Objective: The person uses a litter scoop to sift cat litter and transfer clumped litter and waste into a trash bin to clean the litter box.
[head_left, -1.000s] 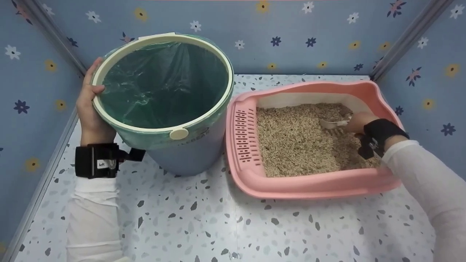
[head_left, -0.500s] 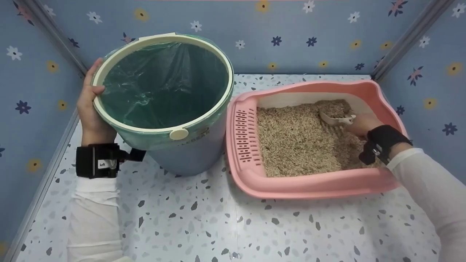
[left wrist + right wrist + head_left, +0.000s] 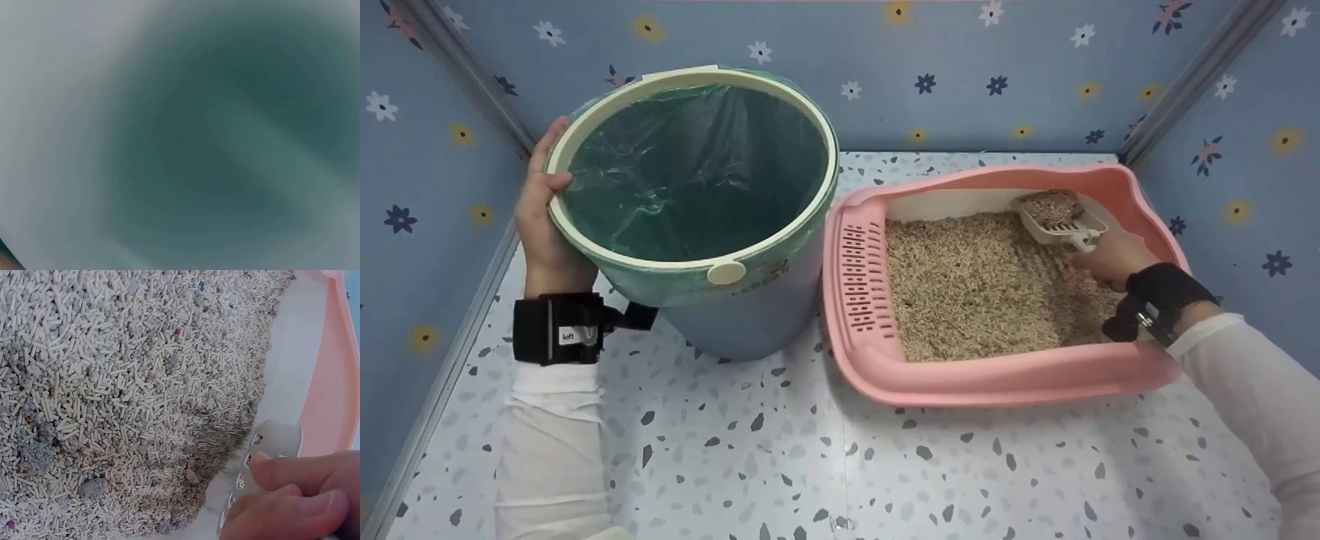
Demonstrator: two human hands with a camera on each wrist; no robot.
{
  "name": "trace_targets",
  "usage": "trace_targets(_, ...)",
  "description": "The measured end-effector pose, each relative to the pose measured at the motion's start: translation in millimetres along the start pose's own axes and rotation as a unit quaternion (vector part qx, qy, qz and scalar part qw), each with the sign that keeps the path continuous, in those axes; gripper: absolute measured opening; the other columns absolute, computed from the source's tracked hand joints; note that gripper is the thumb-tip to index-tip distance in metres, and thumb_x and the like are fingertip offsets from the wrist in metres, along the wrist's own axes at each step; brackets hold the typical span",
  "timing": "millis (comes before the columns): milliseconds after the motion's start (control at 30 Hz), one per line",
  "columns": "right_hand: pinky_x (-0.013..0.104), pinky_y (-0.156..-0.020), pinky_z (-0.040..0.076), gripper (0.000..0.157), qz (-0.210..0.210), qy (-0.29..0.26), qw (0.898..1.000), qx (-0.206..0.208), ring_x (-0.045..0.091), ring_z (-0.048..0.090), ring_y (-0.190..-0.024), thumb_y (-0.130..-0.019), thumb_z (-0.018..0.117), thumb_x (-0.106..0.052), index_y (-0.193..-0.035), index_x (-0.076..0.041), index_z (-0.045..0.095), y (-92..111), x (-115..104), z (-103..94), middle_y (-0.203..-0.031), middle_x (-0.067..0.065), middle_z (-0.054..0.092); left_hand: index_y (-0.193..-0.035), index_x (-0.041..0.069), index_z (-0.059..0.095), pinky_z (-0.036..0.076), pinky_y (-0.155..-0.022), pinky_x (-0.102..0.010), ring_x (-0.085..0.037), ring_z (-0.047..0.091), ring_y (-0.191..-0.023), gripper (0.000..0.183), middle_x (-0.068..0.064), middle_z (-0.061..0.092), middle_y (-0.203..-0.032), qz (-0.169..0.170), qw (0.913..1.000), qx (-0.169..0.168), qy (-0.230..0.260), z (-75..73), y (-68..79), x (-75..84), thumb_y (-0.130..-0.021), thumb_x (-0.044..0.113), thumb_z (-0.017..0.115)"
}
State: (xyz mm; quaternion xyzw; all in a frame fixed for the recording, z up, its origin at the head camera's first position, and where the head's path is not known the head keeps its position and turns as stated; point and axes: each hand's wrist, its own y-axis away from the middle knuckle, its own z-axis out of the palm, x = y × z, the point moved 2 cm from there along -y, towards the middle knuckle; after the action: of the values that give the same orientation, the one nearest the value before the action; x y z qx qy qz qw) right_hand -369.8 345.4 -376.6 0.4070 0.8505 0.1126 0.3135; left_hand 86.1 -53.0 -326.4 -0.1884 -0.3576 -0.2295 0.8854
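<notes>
On the left in the head view stands a blue-grey trash bin (image 3: 739, 319) with a cream rim and a green plastic liner (image 3: 697, 172). My left hand (image 3: 546, 232) holds its left side, thumb over the rim and fingers along the outside. My right hand (image 3: 1114, 259) grips the handle of a white slotted litter scoop (image 3: 1091, 219), heaped with litter, at the back right of the pink litter box (image 3: 1005, 382). In the right wrist view the scoop (image 3: 281, 437) shows a row of holes beside the fingers. The left wrist view is a green-grey blur.
Beige pellet litter (image 3: 967, 285) fills the box; grey clumps (image 3: 38, 458) lie among it in the right wrist view. A slotted ledge (image 3: 866, 277) forms the box's left end. Flowered blue walls (image 3: 885, 67) surround the speckled floor (image 3: 735, 450).
The right hand has brought the scoop up out of the litter with a load in it, tilting it level so its slots show. The left hand stays on the bin.
</notes>
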Motion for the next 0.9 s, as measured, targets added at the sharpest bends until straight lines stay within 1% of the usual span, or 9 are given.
trace_targets(133, 0.028, -0.043, 0.035, 0.029, 0.002, -0.023, 1.000, -0.008, 0.009, 0.037, -0.041, -0.091, 0.056, -0.029, -0.093, -0.001, 0.051, 2.7, -2.8, -0.2, -0.050, -0.004, 0.036, -0.143, 0.015, 0.038, 0.024, -0.112, -0.036, -0.018, 0.032, -0.137, 0.056, -0.004, 0.035, -0.148, 0.003, 0.9998, -0.002, -0.019, 1.1, 0.6, 0.4, -0.089, 0.000, 0.031)
trace_targets(233, 0.029, -0.042, 0.033, 0.048, -0.006, -0.025, 1.000, -0.018, 0.010, 0.034, -0.040, -0.092, 0.056, -0.030, -0.126, 0.000, 0.040, 6.3, -5.5, -0.4, -0.049, -0.004, 0.035, -0.143, 0.015, 0.038, 0.023, -0.112, -0.036, -0.018, 0.032, -0.137, 0.056, -0.004, 0.035, -0.148, 0.002, 0.9999, -0.001, -0.014, 1.3, 0.5, 0.5, -0.089, 0.000, 0.031)
trace_targets(333, 0.028, -0.041, 0.033, 0.041, -0.018, -0.005, 1.000, -0.016, 0.010, 0.034, -0.039, -0.091, 0.057, -0.032, -0.118, -0.002, 0.048, 8.5, -8.6, -0.1, -0.047, -0.004, 0.035, -0.142, 0.014, 0.038, 0.024, -0.112, -0.036, -0.018, 0.033, -0.137, 0.056, -0.004, 0.036, -0.148, 0.000, 1.0000, 0.002, -0.003, 1.0, 0.0, 0.4, -0.089, -0.001, 0.032)
trace_targets(400, 0.027, -0.042, 0.034, 0.032, -0.024, 0.020, 0.999, -0.011, 0.010, 0.036, -0.039, -0.091, 0.057, -0.035, -0.093, -0.003, 0.052, 9.2, -10.6, 0.0, -0.047, -0.004, 0.037, -0.142, 0.014, 0.038, 0.024, -0.112, -0.036, -0.019, 0.033, -0.137, 0.057, -0.004, 0.037, -0.148, -0.003, 1.0000, 0.002, 0.006, 0.8, -0.5, -0.1, -0.088, -0.002, 0.032)
trace_targets(433, 0.027, -0.042, 0.035, 0.034, -0.028, 0.031, 0.999, -0.008, 0.010, 0.038, -0.040, -0.091, 0.057, -0.036, -0.088, -0.002, 0.052, 8.8, -11.7, -0.2, -0.047, -0.004, 0.039, -0.142, 0.014, 0.038, 0.023, -0.112, -0.036, -0.019, 0.033, -0.137, 0.057, -0.005, 0.037, -0.148, -0.004, 0.9999, 0.002, 0.011, 0.8, -0.9, -0.3, -0.088, -0.003, 0.031)
trace_targets(467, 0.027, -0.042, 0.036, 0.036, -0.033, 0.041, 0.999, -0.006, 0.010, 0.040, -0.040, -0.090, 0.058, -0.037, -0.087, 0.000, 0.055, 8.4, -12.9, -0.6, -0.048, -0.004, 0.041, -0.142, 0.013, 0.038, 0.023, -0.112, -0.036, -0.019, 0.033, -0.137, 0.057, -0.004, 0.037, -0.148, -0.006, 0.9999, 0.002, 0.015, 0.7, -1.3, -0.6, -0.088, -0.003, 0.031)
trace_targets(600, 0.028, -0.046, 0.042, 0.047, -0.061, 0.067, 0.996, -0.002, 0.012, 0.048, -0.046, -0.091, 0.058, -0.038, -0.110, 0.006, 0.058, 7.6, -19.0, -2.9, -0.054, -0.002, 0.048, -0.143, 0.013, 0.038, 0.023, -0.113, -0.035, -0.018, 0.033, -0.137, 0.057, -0.004, 0.037, -0.148, -0.009, 0.9997, 0.000, 0.021, 0.4, -1.7, -0.5, -0.088, -0.003, 0.030)
trace_targets(767, 0.029, -0.047, 0.039, 0.032, -0.102, 0.112, 0.988, 0.016, 0.013, 0.047, -0.048, -0.089, 0.060, -0.035, -0.078, -0.005, 0.061, 4.8, -26.2, -4.2, -0.054, -0.003, 0.046, -0.143, 0.013, 0.038, 0.024, -0.112, -0.035, -0.018, 0.033, -0.137, 0.057, -0.004, 0.037, -0.147, -0.008, 0.9998, 0.004, 0.018, -0.7, -1.1, 0.6, -0.088, -0.003, 0.030)
trace_targets(900, 0.026, -0.046, 0.034, 0.022, -0.158, 0.152, 0.975, 0.036, 0.011, 0.040, -0.047, -0.083, 0.065, -0.024, -0.072, -0.005, 0.062, 0.3, -29.3, -2.8, -0.054, -0.003, 0.044, -0.143, 0.014, 0.038, 0.024, -0.112, -0.035, -0.018, 0.034, -0.136, 0.057, -0.003, 0.038, -0.147, -0.007, 1.0000, 0.007, 0.001, -0.2, -0.8, 0.9, -0.088, -0.002, 0.030)
